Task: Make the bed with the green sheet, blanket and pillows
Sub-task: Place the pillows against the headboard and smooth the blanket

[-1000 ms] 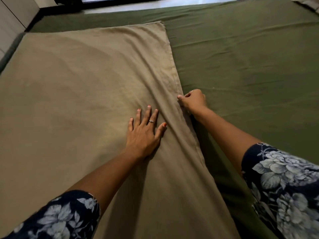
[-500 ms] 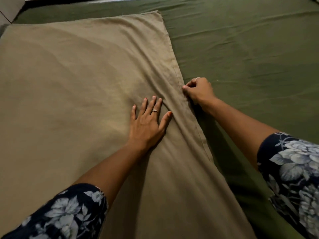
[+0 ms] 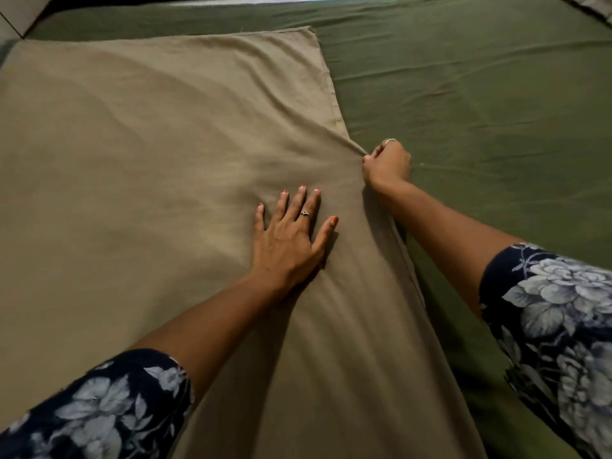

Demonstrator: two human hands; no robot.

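A tan blanket lies flat over the left part of the bed, on top of the green sheet that covers the mattress. My left hand presses flat on the blanket, fingers straight and spread. My right hand pinches the blanket's right edge with curled fingers, and creases fan out in the cloth from that spot. Beyond the pinch the edge runs up to the blanket's far corner.
A corner of a pillow shows at the top right on the green sheet. A pale piece of furniture stands past the bed's far left corner. The right half of the bed shows only wrinkled green sheet.
My right hand has drawn the blanket's edge to the right, so the edge bulges out and fresh creases radiate from the pinch. My left hand stays pressed flat on the cloth.
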